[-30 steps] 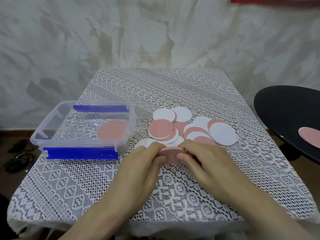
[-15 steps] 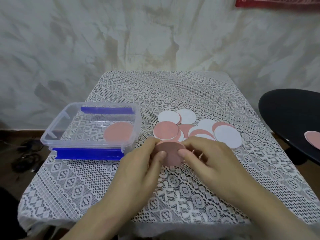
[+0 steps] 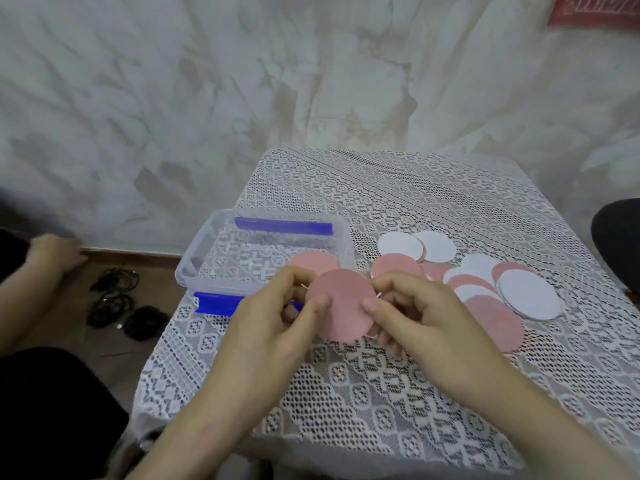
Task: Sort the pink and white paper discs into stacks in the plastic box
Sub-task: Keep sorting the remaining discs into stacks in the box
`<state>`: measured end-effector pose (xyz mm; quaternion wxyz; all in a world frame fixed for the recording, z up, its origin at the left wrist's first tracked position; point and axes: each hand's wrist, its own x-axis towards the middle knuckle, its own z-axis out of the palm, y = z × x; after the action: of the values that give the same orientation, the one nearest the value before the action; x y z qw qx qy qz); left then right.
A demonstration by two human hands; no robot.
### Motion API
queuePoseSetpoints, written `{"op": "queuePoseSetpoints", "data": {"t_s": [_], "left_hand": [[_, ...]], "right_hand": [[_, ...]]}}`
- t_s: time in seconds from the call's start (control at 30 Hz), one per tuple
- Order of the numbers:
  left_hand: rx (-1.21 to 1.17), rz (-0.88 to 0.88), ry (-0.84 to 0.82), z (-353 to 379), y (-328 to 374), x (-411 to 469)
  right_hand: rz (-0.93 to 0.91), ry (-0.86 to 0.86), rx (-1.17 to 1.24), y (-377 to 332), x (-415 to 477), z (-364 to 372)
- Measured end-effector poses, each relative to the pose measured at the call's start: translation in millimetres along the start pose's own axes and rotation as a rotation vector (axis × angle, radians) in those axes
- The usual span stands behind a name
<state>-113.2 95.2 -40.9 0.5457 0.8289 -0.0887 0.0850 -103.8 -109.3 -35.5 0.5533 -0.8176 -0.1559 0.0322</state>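
Observation:
Both hands hold a small stack of pink discs (image 3: 341, 306) lifted off the lace cloth, tilted toward me. My left hand (image 3: 277, 317) pinches its left edge with thumb on top; my right hand (image 3: 415, 317) pinches its right edge. Behind the stack stands the clear plastic box (image 3: 207, 247) with blue clips, and one pink disc (image 3: 311, 263) lies in its near right corner. A loose pile of pink and white discs (image 3: 485, 282) spreads on the cloth to the right, with a large white disc (image 3: 528, 294) on top.
The table wears a white lace cloth (image 3: 381, 393). Another person's hand (image 3: 55, 252) and dark clothing (image 3: 52, 410) show at the left. Black cables (image 3: 114, 299) lie on the floor. A dark round stool (image 3: 620, 237) sits at the right edge.
The pink stack has risen from the cloth and moved toward the box, held by both hands. The view has swung left, bringing another person's hand into sight.

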Motion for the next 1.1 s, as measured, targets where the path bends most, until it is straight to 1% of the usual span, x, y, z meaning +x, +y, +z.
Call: {"op": "queuePoseSetpoints", "data": {"t_s": [0.13,0.33,0.5,0.57,0.67,0.73,0.93,1.1], "left_hand": [[-0.052,-0.057,0.054,-30,-6,4],[0.144,-0.051,0.247,-80,-13,13],[0.351,-0.088,0.400,-108,-36,26],[0.384,-0.112,0.384,-110,-45,30],[0.393,-0.162,0.300,-108,-52,33],[0.377,-0.192,0.274,-106,-56,35],[0.325,-0.205,0.249,-103,-59,38],[0.328,-0.198,0.257,-102,-59,40]], "right_hand": [[0.041,-0.018,0.037,-10,17,14],[0.040,-0.061,-0.007,-36,65,38],[0.050,-0.042,-0.088,-49,113,62],[0.047,-0.054,-0.178,-51,129,70],[0.035,-0.093,-0.327,-51,146,83],[0.007,-0.103,-0.440,-49,153,89],[-0.022,-0.171,-0.672,-41,170,102],[-0.078,-0.138,-0.876,-32,183,110]]}}
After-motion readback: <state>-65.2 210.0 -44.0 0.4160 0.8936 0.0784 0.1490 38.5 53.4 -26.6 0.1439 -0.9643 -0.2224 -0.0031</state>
